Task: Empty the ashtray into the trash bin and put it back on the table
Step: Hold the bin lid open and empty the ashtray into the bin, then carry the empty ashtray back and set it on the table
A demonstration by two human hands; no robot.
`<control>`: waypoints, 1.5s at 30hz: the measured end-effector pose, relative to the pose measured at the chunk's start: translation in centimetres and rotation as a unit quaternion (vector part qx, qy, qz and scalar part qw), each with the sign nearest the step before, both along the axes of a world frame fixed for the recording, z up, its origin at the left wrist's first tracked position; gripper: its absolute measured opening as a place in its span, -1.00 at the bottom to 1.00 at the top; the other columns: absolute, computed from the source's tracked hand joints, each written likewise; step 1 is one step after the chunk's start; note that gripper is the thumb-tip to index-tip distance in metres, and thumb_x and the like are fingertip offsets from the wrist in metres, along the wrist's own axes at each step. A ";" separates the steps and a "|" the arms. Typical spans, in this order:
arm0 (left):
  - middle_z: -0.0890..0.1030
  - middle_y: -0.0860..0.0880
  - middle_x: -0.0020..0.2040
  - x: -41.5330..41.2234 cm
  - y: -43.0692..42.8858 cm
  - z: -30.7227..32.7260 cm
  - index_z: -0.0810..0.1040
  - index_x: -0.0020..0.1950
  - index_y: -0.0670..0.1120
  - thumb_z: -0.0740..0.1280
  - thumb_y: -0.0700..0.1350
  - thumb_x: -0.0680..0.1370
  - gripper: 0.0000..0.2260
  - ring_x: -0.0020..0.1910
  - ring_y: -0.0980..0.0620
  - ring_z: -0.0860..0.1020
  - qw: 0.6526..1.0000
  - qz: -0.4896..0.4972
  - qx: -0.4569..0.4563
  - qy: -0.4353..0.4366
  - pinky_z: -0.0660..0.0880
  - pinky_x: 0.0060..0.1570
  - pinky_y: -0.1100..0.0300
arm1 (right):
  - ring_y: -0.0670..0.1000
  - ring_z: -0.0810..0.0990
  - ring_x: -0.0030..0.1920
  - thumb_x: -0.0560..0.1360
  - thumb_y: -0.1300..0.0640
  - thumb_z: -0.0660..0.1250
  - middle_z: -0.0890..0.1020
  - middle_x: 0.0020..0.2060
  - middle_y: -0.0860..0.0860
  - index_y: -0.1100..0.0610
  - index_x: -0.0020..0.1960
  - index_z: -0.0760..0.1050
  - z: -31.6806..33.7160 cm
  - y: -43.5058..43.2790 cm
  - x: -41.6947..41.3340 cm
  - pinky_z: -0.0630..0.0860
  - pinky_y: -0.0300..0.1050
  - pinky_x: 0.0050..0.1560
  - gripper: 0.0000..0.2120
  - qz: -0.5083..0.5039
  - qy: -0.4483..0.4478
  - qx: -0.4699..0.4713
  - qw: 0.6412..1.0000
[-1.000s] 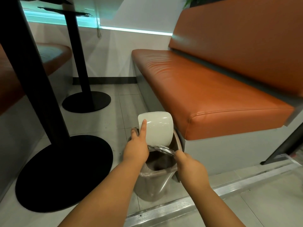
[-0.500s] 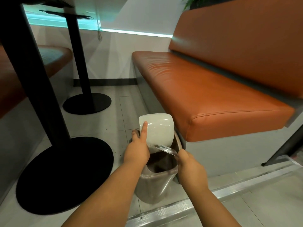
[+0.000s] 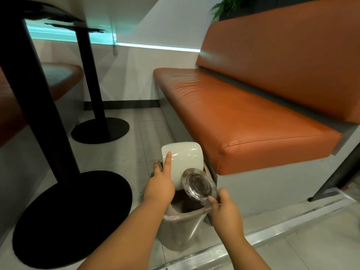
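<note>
Tipping step under way: the right hand (image 3: pixel 227 213) has its fingers pinched on the rim of the glass ashtray (image 3: pixel 198 187), tilted steeply over the open bin (image 3: pixel 181 228). The left hand (image 3: pixel 160 189) grips the white lid (image 3: pixel 185 158) upright, index finger straight along it. Next, by my read: level the ashtray, let the lid fall, lift it to a desk. The count is one ashtray, one bin, one lid, two hands, a near desk (image 3: pixel 39 106), a far desk (image 3: pixel 91 80), and one orange seat (image 3: pixel 243 117).

An orange padded seat (image 3: pixel 253 117) is running along the right side, a green plant (image 3: pixel 224 6) is peeking over its backrest, and a teal light strip (image 3: pixel 155 48) is glowing on the far wall above the grey tiled floor (image 3: pixel 150 131).
</note>
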State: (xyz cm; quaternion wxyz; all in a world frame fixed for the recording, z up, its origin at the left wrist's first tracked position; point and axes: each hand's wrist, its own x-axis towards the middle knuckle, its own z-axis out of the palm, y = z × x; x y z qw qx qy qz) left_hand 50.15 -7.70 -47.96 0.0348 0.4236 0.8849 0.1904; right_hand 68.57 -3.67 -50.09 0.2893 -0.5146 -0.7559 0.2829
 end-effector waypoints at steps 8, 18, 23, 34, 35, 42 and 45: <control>0.12 -0.15 0.50 -1.0 -0.1 1.2 -0.37 0.46 0.21 0.28 -0.06 0.47 -0.13 -0.18 -0.03 0.53 0.997 -0.046 -0.021 -0.052 0.46 -0.32 0.18 | 0.11 0.57 -0.29 0.53 0.08 0.26 0.58 -0.34 0.09 0.08 -0.22 0.37 2.2 0.0 -0.4 0.53 0.06 -0.24 -0.82 -0.031 0.130 -0.063 0.989; 0.06 -0.05 0.58 -0.6 1.4 4.3 0.13 0.50 0.17 0.05 0.35 0.47 -0.38 0.51 -0.25 0.09 0.984 0.001 0.051 -0.173 0.14 0.43 -0.14 | -0.04 0.54 -0.46 0.56 0.11 0.22 0.58 -0.38 0.09 0.13 -0.14 0.46 4.9 -0.4 -2.0 0.47 -0.05 -0.34 -0.86 -0.055 0.243 -0.156 0.956; 0.56 0.03 -0.30 1.1 3.6 7.5 0.51 -0.25 0.01 0.19 0.04 0.49 -0.80 -0.20 -0.07 0.59 0.959 -0.018 0.137 -0.249 0.48 -0.13 0.09 | -0.05 0.52 -0.48 0.57 0.12 0.20 0.56 -0.41 0.06 0.18 -0.12 0.44 7.6 0.9 -2.6 0.47 -0.07 -0.39 -0.85 -0.058 0.284 -0.164 0.943; 0.50 -0.08 -0.36 10.7 4.9 28.7 0.56 -0.24 -0.10 0.15 -0.18 0.50 -0.79 -0.31 -0.10 0.43 0.813 0.109 0.240 -0.519 0.34 -0.26 0.11 | 0.20 0.59 -0.09 0.55 0.05 0.21 0.65 -0.12 0.15 0.18 0.07 0.55 29.8 3.5 3.1 0.54 0.12 0.02 -0.75 -0.172 0.252 -0.158 0.939; 0.50 -0.10 -0.36 11.0 5.2 29.6 0.54 -0.26 -0.10 0.15 -0.19 0.50 -0.79 -0.30 -0.10 0.43 0.807 0.108 0.252 -0.522 0.34 -0.25 0.09 | 0.22 0.61 -0.06 0.55 0.06 0.22 0.66 -0.09 0.17 0.17 0.09 0.55 30.9 4.0 3.2 0.55 0.15 0.04 -0.75 -0.174 0.242 -0.147 0.943; 0.57 -0.07 -0.42 11.8 1.5 50.8 0.63 -0.15 -0.12 0.21 -0.21 0.42 -0.81 -0.57 0.00 0.48 0.794 0.118 0.248 -0.542 0.39 -0.51 0.26 | 0.19 0.61 -0.07 0.54 0.07 0.21 0.66 -0.09 0.11 0.14 0.08 0.56 51.6 2.8 5.2 0.55 0.07 -0.01 -0.77 -0.141 0.219 -0.104 0.960; 0.62 -0.10 -0.32 9.7 -1.8 57.6 0.62 -0.14 -0.14 0.27 -0.18 0.46 -0.87 -0.49 0.02 0.52 0.796 0.125 0.244 -0.540 0.48 -0.45 0.21 | 0.18 0.61 -0.11 0.54 0.06 0.20 0.67 -0.12 0.12 0.14 0.02 0.58 58.4 1.1 3.1 0.55 0.05 -0.03 -0.77 -0.084 0.193 -0.083 0.974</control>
